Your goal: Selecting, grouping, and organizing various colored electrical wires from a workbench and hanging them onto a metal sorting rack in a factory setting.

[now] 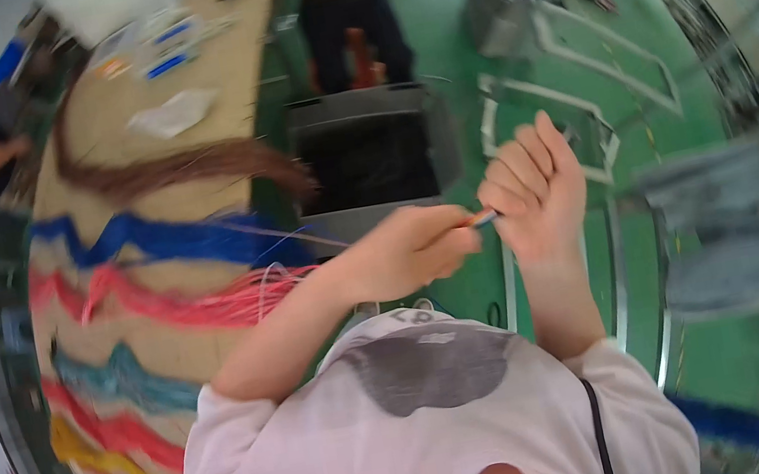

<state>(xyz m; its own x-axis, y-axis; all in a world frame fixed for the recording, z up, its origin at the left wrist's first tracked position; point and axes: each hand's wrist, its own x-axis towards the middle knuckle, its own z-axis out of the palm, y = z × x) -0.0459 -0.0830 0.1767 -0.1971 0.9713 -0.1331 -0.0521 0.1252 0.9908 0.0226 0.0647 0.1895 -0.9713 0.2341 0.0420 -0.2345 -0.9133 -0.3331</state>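
Both my hands are raised in front of my chest, close together. A short bundle of thin colored wires (482, 218), with orange and blue showing, spans the small gap between them. My left hand (408, 254) is closed around one part of it, fingers pointing right. My right hand (533, 185) is closed in a fist on the other end, its knuckles up. Pale thin strands (324, 239) trail from near my left hand back toward the table. The ends of the bundle inside my fists are hidden.
On the table (210, 84) to the left lie long brown (175, 169), blue (135, 234), pink (135, 290), teal (124, 368) and yellow (98, 454) wire bundles. A grey bin (375, 212) stands ahead. Metal frames (541, 87) are at right. Another person (349, 9) stands beyond the bin.
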